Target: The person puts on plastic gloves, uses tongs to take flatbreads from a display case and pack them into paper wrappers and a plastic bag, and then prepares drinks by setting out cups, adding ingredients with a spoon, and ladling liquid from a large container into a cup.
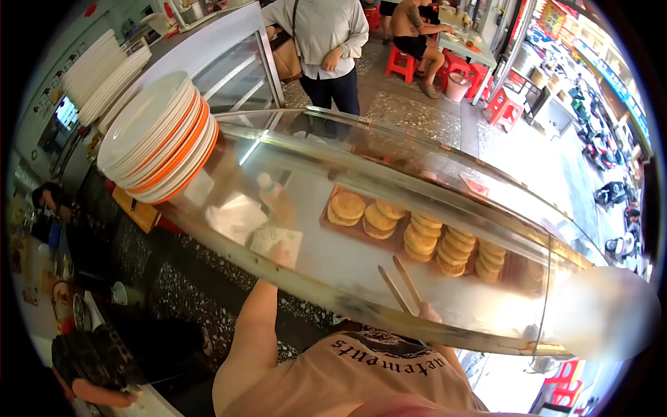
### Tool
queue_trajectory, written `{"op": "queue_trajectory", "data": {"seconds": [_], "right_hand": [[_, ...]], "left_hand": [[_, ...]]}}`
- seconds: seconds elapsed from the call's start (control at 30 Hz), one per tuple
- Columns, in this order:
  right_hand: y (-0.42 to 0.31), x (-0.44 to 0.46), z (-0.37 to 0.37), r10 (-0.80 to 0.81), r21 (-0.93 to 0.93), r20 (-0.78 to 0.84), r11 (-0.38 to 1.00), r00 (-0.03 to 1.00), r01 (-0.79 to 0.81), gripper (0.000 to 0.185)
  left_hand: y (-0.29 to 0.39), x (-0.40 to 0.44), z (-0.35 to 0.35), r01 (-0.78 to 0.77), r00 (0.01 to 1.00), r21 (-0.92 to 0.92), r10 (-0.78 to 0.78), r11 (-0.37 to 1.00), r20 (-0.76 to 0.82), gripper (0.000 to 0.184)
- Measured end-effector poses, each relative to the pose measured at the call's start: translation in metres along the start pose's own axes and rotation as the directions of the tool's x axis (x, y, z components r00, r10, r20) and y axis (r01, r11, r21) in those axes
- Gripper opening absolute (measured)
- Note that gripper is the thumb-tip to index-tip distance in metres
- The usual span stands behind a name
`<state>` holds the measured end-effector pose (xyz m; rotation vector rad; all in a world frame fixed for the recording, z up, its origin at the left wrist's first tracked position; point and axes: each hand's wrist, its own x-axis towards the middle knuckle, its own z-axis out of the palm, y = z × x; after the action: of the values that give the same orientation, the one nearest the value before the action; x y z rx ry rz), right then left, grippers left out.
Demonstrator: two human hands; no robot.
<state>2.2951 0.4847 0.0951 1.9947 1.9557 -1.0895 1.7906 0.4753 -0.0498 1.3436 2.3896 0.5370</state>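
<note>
Behind the glass of the display case, my left hand [282, 254] holds a paper bag [267, 241] with faint print on it. My right hand [429, 313] grips wooden tongs [403, 286], whose two arms stand apart with nothing between their tips. Beyond the tongs, round golden cakes [422, 238] stand in several stacks on a reddish tray [332, 221]. White bags or sheets [236, 215] and a bottle [267, 184] lie just past my left hand. Glare and the glass blur my fingers.
A tall stack of white and orange-rimmed plates [163, 142] stands on the counter's left end. Across the case [313, 278] stands a person in a grey shirt [316, 28]. Another person sits on a red stool [401, 62]. Someone's arm [104, 393] shows at the lower left.
</note>
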Motion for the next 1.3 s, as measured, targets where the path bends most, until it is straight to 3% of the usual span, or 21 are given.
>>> {"op": "queue_trajectory", "data": {"seconds": [0.03,0.07,0.1,0.17,0.23,0.3,0.33,0.4,0.6,0.67,0.7,0.73,0.77,0.8,0.83,0.9,0.97,1.03,1.17,1.27,1.3], "right_hand": [[-0.007,-0.005,-0.002,0.015,0.004,-0.002,1.000,1.000,-0.015,0.068],[-0.014,-0.008,-0.004,-0.001,0.017,-0.003,1.000,1.000,0.001,0.069],[-0.020,-0.011,-0.001,-0.014,0.032,-0.003,0.999,1.000,0.014,0.070],[-0.012,-0.008,0.004,-0.006,0.034,-0.015,0.999,1.000,0.007,0.071],[-0.015,-0.012,0.004,-0.003,0.028,-0.004,1.000,1.000,0.004,0.072],[-0.017,-0.020,0.002,0.141,0.055,0.005,0.988,0.990,-0.141,0.072],[-0.016,-0.022,0.003,0.150,0.050,0.004,0.987,0.989,-0.150,0.072],[-0.015,-0.022,0.005,0.098,0.047,-0.034,0.994,0.995,-0.097,0.072],[0.000,-0.012,0.023,0.020,-0.011,-0.091,1.000,0.996,-0.021,0.071],[-0.004,-0.010,0.021,0.013,-0.004,-0.093,1.000,0.996,-0.013,0.071],[-0.007,-0.011,0.021,0.004,0.005,-0.100,1.000,0.995,-0.003,0.071],[-0.008,-0.009,0.023,0.009,0.010,-0.101,1.000,0.995,-0.008,0.071],[-0.006,-0.007,0.028,-0.036,0.014,-0.186,0.999,0.982,0.039,0.060],[-0.005,-0.006,0.031,-0.078,0.013,-0.270,0.996,0.960,0.084,0.050],[-0.008,-0.005,0.030,-0.069,0.020,-0.265,0.997,0.962,0.077,0.050],[-0.015,0.003,0.022,-0.158,0.127,-0.231,0.973,0.960,0.191,0.040],[-0.046,0.000,0.006,-0.150,0.198,-0.240,0.960,0.959,0.199,0.035],[-0.073,0.003,-0.010,-0.176,0.380,-0.278,0.883,0.944,0.276,0.033],[-0.092,0.010,-0.033,-0.331,0.382,-0.253,0.829,0.909,0.408,0.035],[-0.085,0.009,-0.046,-0.444,0.395,-0.144,0.794,0.885,0.462,0.036],[-0.082,0.006,-0.051,-0.441,0.428,-0.089,0.793,0.893,0.434,0.037]], "left_hand": [[0.002,0.008,-0.003,-0.047,0.999,0.132,0.046,0.990,0.009,0.030],[0.006,0.019,-0.007,0.107,0.982,0.150,-0.128,0.983,0.137,0.029],[-0.002,0.025,-0.005,0.091,0.982,0.153,-0.114,0.984,0.149,0.029],[-0.017,0.038,0.006,-0.157,0.983,0.478,0.092,0.864,0.157,0.044],[-0.017,0.035,0.000,-0.184,0.973,0.484,0.090,0.855,0.211,0.043],[-0.019,0.033,-0.001,-0.214,0.959,0.487,0.085,0.847,0.272,0.043],[-0.022,0.034,0.001,-0.155,0.953,0.415,0.025,0.897,0.301,0.043],[-0.019,0.041,-0.001,-0.094,0.943,0.341,-0.026,0.935,0.332,0.043],[-0.032,0.059,0.003,-0.222,0.887,0.418,0.004,0.881,0.462,0.034],[-0.046,0.061,0.010,-0.392,0.884,0.377,0.230,0.839,0.407,0.029],[-0.042,0.058,0.007,-0.393,0.882,0.378,0.227,0.838,0.414,0.029],[-0.029,0.059,0.003,-0.172,0.941,0.171,0.111,0.970,0.319,0.026],[-0.014,0.058,0.000,0.054,0.966,-0.069,-0.034,0.996,0.256,0.023],[-0.002,0.054,0.002,-0.226,0.943,-0.050,0.232,0.973,0.237,0.024],[0.012,0.046,0.002,-0.485,0.849,-0.026,0.478,0.874,0.227,0.025],[0.055,0.024,0.015,-0.559,0.744,-0.118,0.560,0.820,0.366,0.024],[0.115,-0.022,0.018,-0.498,0.695,-0.427,0.642,0.754,0.324,0.022],[0.188,-0.060,-0.024,-0.755,0.512,-0.341,0.829,0.560,0.225,0.020],[0.230,-0.095,0.002,-0.542,0.602,-0.492,0.723,0.682,0.339,0.018],[0.239,-0.111,0.013,-0.537,0.676,-0.548,0.716,0.641,0.176,0.017],[0.236,-0.114,0.014,-0.404,0.744,-0.627,0.638,0.666,0.199,0.016]]}}
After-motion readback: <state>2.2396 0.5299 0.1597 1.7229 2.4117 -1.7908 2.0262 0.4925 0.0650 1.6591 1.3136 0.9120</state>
